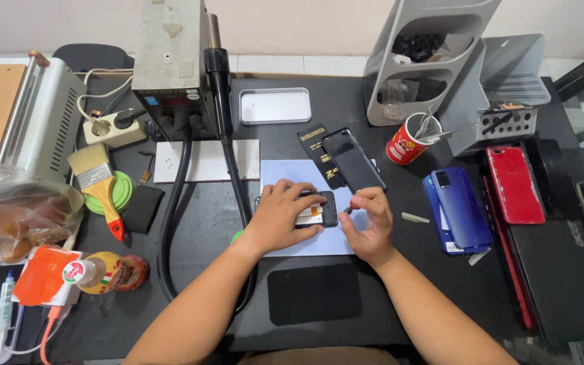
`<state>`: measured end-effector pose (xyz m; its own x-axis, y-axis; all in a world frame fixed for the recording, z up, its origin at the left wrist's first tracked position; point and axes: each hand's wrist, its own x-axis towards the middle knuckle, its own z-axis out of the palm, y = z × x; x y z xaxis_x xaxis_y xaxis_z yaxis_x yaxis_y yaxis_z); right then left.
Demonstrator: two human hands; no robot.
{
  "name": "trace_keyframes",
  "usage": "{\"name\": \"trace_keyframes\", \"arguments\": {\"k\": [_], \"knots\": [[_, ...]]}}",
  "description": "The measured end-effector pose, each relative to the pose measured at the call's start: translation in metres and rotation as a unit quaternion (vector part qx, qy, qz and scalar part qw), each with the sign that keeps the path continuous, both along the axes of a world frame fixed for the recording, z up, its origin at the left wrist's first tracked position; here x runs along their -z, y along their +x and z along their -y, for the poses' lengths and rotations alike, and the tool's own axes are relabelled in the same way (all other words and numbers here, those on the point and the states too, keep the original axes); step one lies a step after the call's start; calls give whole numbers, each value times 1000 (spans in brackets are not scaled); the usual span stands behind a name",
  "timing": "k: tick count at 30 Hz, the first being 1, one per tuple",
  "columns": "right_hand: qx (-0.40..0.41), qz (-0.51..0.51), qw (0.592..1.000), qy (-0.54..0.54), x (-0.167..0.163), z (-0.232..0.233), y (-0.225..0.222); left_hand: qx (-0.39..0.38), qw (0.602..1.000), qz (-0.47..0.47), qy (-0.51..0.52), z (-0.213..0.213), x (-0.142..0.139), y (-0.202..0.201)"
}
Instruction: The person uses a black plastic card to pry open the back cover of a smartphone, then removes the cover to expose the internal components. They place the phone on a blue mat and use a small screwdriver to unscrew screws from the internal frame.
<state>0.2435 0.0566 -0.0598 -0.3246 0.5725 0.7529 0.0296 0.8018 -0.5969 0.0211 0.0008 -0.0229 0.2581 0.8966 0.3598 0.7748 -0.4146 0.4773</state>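
Observation:
My left hand point(280, 215) lies flat over an opened phone point(320, 209) whose orange and dark insides show, holding it down on a pale blue mat point(284, 174). My right hand point(371, 220) pinches a small tool with a red tip point(350, 208) at the phone's right edge. Just behind the phone lie a black back cover point(353, 159) and a black flat battery-like part point(319, 154).
A hot-air station point(170, 64) with its black hose point(170, 223) stands at the back left. A paintbrush point(99, 186), a power strip point(113, 127), a bottle point(106, 272), a red can of tools point(407, 142), a grey organiser point(434, 61), blue point(459, 206) and red point(514, 182) phones and a black pad point(314, 294) surround the mat.

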Motion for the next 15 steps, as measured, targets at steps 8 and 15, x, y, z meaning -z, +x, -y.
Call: {"name": "trace_keyframes", "arguments": {"k": [8,15], "knots": [[-61,-16,996,-64,-1,-2,2,7,999,-14,48,2,-2,3],[-12,25,1000,-11,-5,-4,2,44,996,-24,68,5,-5,11]]}}
